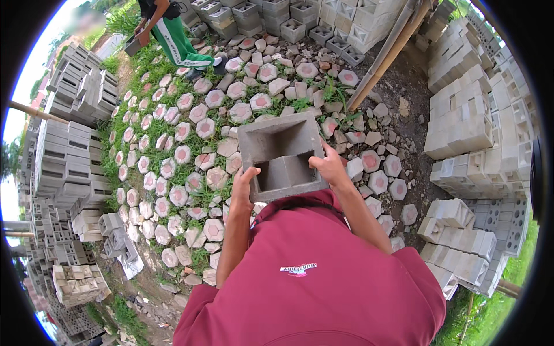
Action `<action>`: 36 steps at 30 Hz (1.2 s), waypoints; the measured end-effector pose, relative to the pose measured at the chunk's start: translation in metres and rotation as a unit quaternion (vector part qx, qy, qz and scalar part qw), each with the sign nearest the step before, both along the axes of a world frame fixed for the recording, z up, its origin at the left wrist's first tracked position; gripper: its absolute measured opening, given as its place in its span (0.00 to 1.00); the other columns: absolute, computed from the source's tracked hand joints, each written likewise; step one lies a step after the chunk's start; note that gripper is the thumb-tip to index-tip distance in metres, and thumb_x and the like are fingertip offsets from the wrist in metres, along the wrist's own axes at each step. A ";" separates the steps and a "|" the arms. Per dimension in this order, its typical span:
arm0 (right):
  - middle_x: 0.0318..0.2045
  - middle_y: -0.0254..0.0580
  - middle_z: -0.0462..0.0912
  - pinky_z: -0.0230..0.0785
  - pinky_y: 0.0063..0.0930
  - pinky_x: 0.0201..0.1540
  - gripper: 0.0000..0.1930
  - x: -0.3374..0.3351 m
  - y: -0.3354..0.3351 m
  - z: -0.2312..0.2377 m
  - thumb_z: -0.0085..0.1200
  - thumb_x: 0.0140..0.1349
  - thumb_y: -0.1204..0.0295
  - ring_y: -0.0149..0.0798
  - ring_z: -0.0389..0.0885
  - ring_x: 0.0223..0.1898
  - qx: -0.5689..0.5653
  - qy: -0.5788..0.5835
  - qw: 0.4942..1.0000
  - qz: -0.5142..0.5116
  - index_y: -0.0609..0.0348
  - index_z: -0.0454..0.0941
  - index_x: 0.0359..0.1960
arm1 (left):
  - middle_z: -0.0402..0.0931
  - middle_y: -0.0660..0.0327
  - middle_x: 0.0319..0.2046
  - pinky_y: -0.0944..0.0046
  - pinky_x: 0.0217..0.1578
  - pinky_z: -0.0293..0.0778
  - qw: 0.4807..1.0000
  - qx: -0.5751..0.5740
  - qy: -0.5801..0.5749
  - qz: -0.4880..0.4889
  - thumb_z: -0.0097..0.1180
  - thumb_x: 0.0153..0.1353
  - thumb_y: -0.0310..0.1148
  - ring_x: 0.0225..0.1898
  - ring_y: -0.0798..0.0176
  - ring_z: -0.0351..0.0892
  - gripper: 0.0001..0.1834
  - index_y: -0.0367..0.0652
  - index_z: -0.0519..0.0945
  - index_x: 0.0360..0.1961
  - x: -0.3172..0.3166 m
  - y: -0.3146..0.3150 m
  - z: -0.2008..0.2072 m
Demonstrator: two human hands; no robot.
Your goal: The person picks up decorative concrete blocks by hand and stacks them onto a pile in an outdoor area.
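A grey hollow concrete block (248,144) is held out in front of my body, its open cavities facing up at me. My left hand (244,185) grips its left side, with the thumb hooked over the rim. On the opposite side my right hand (331,167) clasps the block, thumb over the edge of the right cavity. The fingers beneath the block are mostly hidden. Both forearms reach forward from the sleeves of a maroon shirt (311,271).
Hexagonal pavers (216,229) with grass between them cover the ground. Stacked blocks rise at the left (66,155), right (461,115) and back (248,17). A slanted bamboo pole (389,55) stands ahead to the right. A person in green trousers (176,43) holds another block (133,45) at the far left.
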State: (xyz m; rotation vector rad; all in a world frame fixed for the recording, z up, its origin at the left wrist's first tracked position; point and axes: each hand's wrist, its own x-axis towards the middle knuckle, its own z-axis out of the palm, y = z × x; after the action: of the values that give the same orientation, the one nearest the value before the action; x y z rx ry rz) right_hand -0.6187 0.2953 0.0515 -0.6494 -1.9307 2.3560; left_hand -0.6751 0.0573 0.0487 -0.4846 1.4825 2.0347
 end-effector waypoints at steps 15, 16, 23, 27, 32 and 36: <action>0.32 0.29 0.76 0.64 0.17 0.32 0.37 -0.221 0.041 0.032 0.51 0.48 0.80 0.23 0.69 0.28 0.032 -0.012 0.998 -0.046 0.63 0.62 0.66 | 0.72 0.60 0.39 0.58 0.39 0.72 0.997 0.006 -0.015 -0.076 0.58 0.48 0.38 0.41 0.61 0.73 0.25 0.42 0.74 0.49 -0.251 0.044 0.009; 0.32 0.30 0.76 0.65 0.18 0.33 0.38 -0.235 0.045 0.022 0.51 0.48 0.79 0.23 0.70 0.29 0.023 -0.027 0.998 -0.051 0.63 0.61 0.67 | 0.72 0.60 0.38 0.58 0.38 0.72 0.995 -0.008 -0.014 -0.094 0.58 0.48 0.38 0.40 0.61 0.73 0.24 0.42 0.74 0.48 -0.273 0.048 0.008; 0.31 0.31 0.77 0.66 0.20 0.34 0.35 -0.343 0.031 0.019 0.51 0.47 0.79 0.25 0.71 0.28 0.016 -0.007 0.988 -0.151 0.60 0.66 0.64 | 0.73 0.61 0.37 0.61 0.39 0.71 0.985 -0.019 0.027 -0.172 0.58 0.48 0.37 0.38 0.63 0.73 0.24 0.40 0.74 0.48 -0.413 0.063 -0.001; 0.30 0.31 0.76 0.66 0.20 0.33 0.33 -0.389 0.024 0.012 0.51 0.47 0.79 0.25 0.72 0.28 0.004 -0.011 0.984 -0.177 0.61 0.68 0.62 | 0.73 0.61 0.35 0.59 0.36 0.73 0.983 -0.023 -0.026 -0.181 0.58 0.48 0.34 0.36 0.63 0.74 0.21 0.41 0.74 0.46 -0.465 0.060 0.011; 0.31 0.31 0.76 0.66 0.21 0.32 0.36 -0.438 0.034 0.003 0.51 0.48 0.79 0.24 0.70 0.27 -0.006 -0.025 0.982 -0.186 0.64 0.63 0.65 | 0.73 0.61 0.36 0.60 0.35 0.73 0.978 -0.023 -0.019 -0.207 0.58 0.48 0.34 0.36 0.63 0.73 0.21 0.40 0.74 0.45 -0.525 0.073 0.002; 0.32 0.32 0.76 0.67 0.21 0.33 0.36 -0.486 0.053 -0.008 0.51 0.48 0.79 0.24 0.71 0.28 -0.019 -0.035 0.981 -0.191 0.64 0.62 0.65 | 0.73 0.61 0.35 0.61 0.36 0.72 0.975 -0.047 -0.038 -0.216 0.58 0.48 0.34 0.35 0.64 0.73 0.22 0.40 0.74 0.46 -0.581 0.095 0.002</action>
State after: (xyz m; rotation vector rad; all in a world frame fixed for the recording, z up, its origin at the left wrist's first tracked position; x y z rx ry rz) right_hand -1.1049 0.3485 0.0432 -1.0148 -1.6091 2.1579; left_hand -1.2557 0.1522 0.0509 -0.2443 1.4906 1.5969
